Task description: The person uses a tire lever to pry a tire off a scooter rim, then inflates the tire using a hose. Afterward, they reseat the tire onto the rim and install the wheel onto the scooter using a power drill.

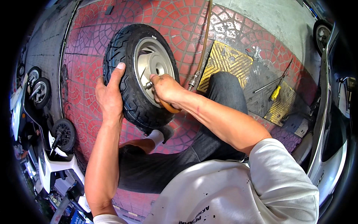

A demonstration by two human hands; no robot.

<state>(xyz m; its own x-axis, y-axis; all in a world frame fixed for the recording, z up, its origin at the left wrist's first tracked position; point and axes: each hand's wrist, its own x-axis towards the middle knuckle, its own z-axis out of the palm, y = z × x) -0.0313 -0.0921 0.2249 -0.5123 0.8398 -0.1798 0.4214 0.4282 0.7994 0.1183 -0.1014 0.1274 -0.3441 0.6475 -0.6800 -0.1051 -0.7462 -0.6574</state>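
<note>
A small scooter wheel (136, 100) stands tilted on the floor before me, its black treaded tyre around a pale metal rim (149, 61). My left hand (111, 95) holds the tyre's left side against the tread, thumb pointing up and the other fingers partly hidden. Closed around the end of an air hose (169, 108), my right hand (166, 89) is at the rim. A dark metal tip (149, 85) pokes out of its fingers by the spokes. Whether it sits on the valve is hidden.
A brown hose with a metal coupling (192, 80) runs down from the top. To the right are a yellow-and-black ramp (227, 61), a yellow-handled screwdriver (275, 93) and a metal bar (266, 86). Parked motorbikes (61, 160) line the left; another vehicle (332, 149) stands right.
</note>
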